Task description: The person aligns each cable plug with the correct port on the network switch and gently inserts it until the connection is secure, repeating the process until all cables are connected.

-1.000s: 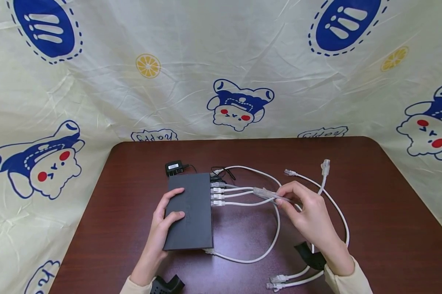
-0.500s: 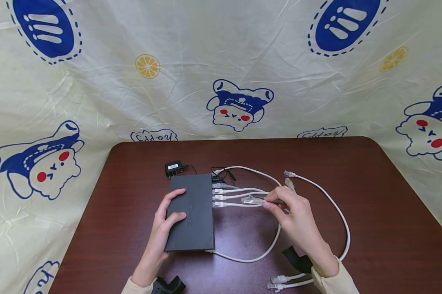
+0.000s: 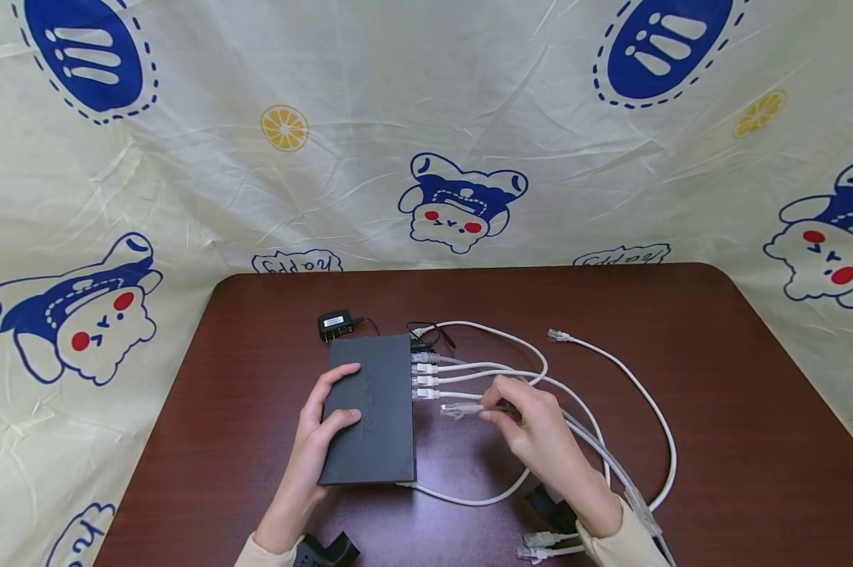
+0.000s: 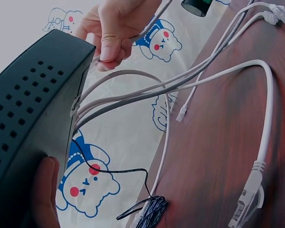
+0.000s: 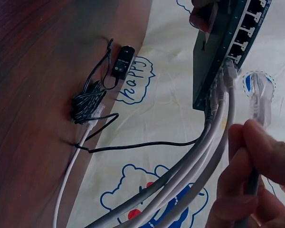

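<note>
A dark grey network switch is tilted up off the table, its ports facing right. My left hand grips its left edge, with two digits lying over the top face. Several network cables are plugged into one end of the port row. My right hand pinches another network cable just behind its clear plug. In the right wrist view this clear-booted plug points toward the switch, beside the last plugged-in cable and apart from the ports. Several vacant ports continue along the row.
A black power adapter lies behind the switch, with its bundled black cord near it. Loose cable plugs rest at the table's front, and one more plug lies at the back right. White cables loop across the table.
My right hand has moved left and toward the table's front, bringing the clear plug closer to the switch. The cable's trailing part now hangs past my right wrist. My left hand has barely shifted.
</note>
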The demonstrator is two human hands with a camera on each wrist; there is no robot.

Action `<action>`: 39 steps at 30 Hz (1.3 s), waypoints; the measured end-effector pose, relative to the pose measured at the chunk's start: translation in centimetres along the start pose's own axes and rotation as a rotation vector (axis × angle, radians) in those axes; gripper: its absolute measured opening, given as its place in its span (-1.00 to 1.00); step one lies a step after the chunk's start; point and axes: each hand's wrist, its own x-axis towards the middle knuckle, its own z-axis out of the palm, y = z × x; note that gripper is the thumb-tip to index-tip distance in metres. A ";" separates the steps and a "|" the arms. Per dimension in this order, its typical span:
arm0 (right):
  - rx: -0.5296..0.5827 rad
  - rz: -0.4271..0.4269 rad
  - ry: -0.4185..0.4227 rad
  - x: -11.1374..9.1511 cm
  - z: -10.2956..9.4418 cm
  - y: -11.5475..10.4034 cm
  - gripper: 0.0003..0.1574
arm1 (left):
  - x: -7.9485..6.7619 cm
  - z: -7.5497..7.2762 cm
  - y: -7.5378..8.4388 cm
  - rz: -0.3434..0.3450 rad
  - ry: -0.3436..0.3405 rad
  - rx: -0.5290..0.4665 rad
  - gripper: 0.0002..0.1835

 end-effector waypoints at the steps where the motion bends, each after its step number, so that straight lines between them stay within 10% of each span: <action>1: -0.001 -0.001 -0.011 0.0 0.0 0.0 -0.55 | 0.0 0.0 0.0 0.000 0.001 0.001 -0.43; 27: -0.219 -0.152 -0.112 0.2 0.6 -0.1 -0.96 | 0.0 0.1 -0.1 -0.006 -0.005 0.007 -0.43; 35: -0.366 -0.159 -0.082 0.3 1.3 -0.3 -0.53 | -0.1 0.4 0.0 0.000 -0.005 -0.006 -0.42; 39: -0.404 -0.180 -0.050 0.4 1.7 -0.5 -0.63 | -0.1 0.5 0.0 0.005 -0.006 -0.015 -0.42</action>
